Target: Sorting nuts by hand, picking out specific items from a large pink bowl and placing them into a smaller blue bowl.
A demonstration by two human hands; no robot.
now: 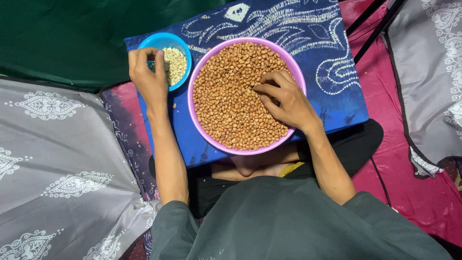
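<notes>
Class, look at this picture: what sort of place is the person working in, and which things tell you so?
Probably a home, seated on the floor. A low surface under a blue patterned cloth rests over the person's crossed legs, patterned grey fabric and pink bedding lie around, and a pink bowl of peanuts is sorted by hand.

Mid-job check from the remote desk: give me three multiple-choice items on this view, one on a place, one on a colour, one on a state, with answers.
1. Where is the left hand?
A. over the small bowl
B. in the large bowl
C. on the grey cloth

2. What colour is the small bowl?
A. pink
B. blue
C. green

3. How do the nuts in the large bowl look?
A. pale, skinless
B. brown, skins on
C. charred black

Answers:
1 A, its fingertips pinch at the small bowl's rim.
2 B, its rim is bright blue.
3 B, the brown nuts under the right hand contrast with the pale nuts.
</notes>
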